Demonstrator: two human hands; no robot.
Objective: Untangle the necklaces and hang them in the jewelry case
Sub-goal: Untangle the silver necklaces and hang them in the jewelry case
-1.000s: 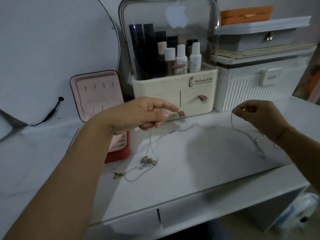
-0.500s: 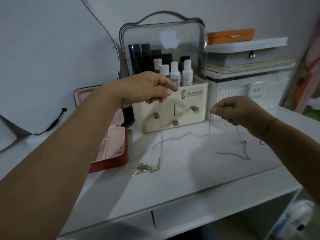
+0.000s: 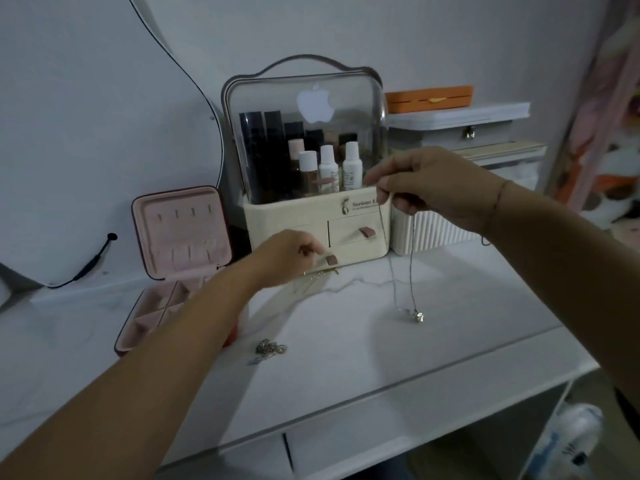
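Observation:
My right hand (image 3: 429, 188) is raised in front of the cosmetic organizer and pinches a thin silver necklace (image 3: 412, 265). The necklace hangs in a long loop, and its small pendant (image 3: 418, 317) touches the tabletop. My left hand (image 3: 291, 258) is low by the organizer's bottom drawer, fingers pinched on a fine gold necklace (image 3: 318, 276) that trails onto the table just under it. A small tangled clump of chain (image 3: 270, 349) lies on the table nearer to me. The pink jewelry case (image 3: 180, 233) stands open at the left, its lid upright with empty hooks, its tray partly hidden by my left forearm.
A cream cosmetic organizer (image 3: 311, 216) with a clear dome, bottles and drawers stands at the back centre. White ribbed storage boxes (image 3: 433, 233) with an orange box (image 3: 429, 98) on top sit to its right. A mirror with a black cable (image 3: 90, 265) leans at the left.
My left hand has dropped from chest height to the table by the organizer's drawer, leaving the clump lying behind. My right hand has risen and moved left, lifting the silver necklace into a hanging loop.

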